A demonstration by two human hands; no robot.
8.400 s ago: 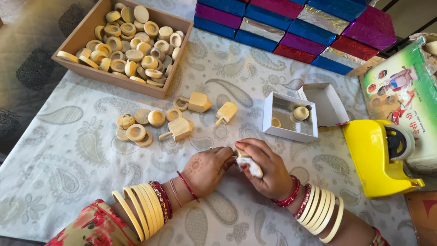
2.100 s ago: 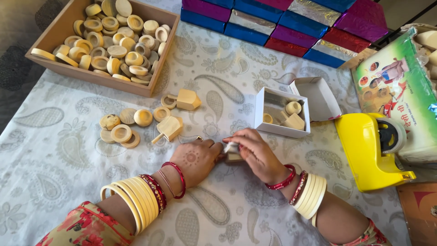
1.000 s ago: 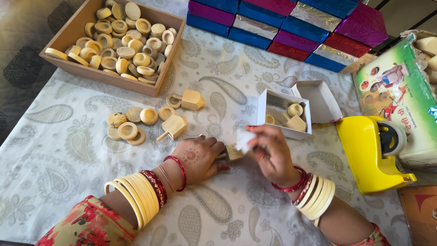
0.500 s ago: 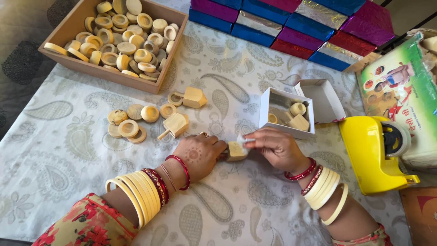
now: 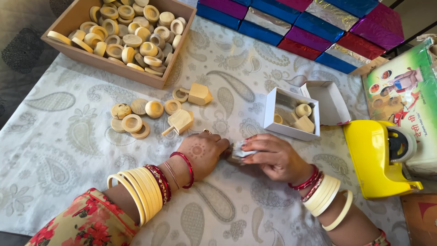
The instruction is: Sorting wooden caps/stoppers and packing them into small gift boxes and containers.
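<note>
On the paisley-clothed table [image 5: 68,136], my left hand [image 5: 202,152] presses closed on a small wooden piece half-wrapped in white paper [image 5: 237,152]. My right hand [image 5: 273,157] pinches its other end. I judge firm pressure and tight, flat folds matter here, just before the open white box [image 5: 291,111].

A small wooden piece partly wrapped in white paper [image 5: 237,152] lies low on the paisley-printed tablecloth, pinched between the two hands. Only a sliver shows: crumpled white paper on top, with a darker, tan-brown edge beneath at the left side. Its full shape cannot be told, as fingers cover most of it. The left hand [image 5: 202,154] presses against its left end with curled fingers; the right hand [image 5: 273,157] grips its right end, fingertips on the paper. It rests on or just above the cloth.
</note>
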